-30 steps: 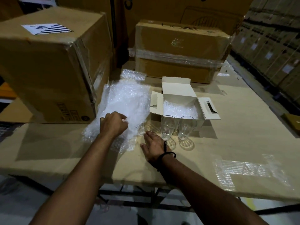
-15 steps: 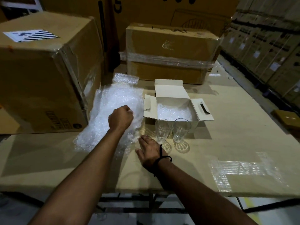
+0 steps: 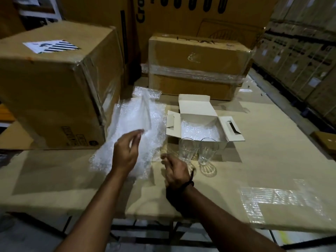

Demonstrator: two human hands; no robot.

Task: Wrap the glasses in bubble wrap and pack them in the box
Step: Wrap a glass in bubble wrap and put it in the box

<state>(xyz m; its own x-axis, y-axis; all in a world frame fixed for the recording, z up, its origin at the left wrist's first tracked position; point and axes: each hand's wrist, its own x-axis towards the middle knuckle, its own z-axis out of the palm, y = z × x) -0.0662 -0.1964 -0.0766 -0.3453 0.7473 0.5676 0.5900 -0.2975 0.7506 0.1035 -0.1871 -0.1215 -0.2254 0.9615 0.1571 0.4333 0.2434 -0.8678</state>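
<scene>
Two clear ribbed glasses stand upright side by side on the table, just in front of a small white box whose flaps are open. Bubble wrap lines the inside of that box. Left of the box lies a pile of bubble wrap sheets. My left hand pinches one sheet, whose far edge stands lifted off the pile. My right hand hovers just above the table with curled fingers at the sheet's near right edge, left of the glasses. Blur hides whether it holds the sheet.
The cardboard-covered table ends close to me. A big taped carton stands against the pile's left side, and a film-wrapped carton sits behind the white box. A flat clear patch lies at the near right. Stacked cartons line the right.
My left hand has opened from a fist on the pile and raised one sheet. My right hand has lifted off the table and curled its fingers.
</scene>
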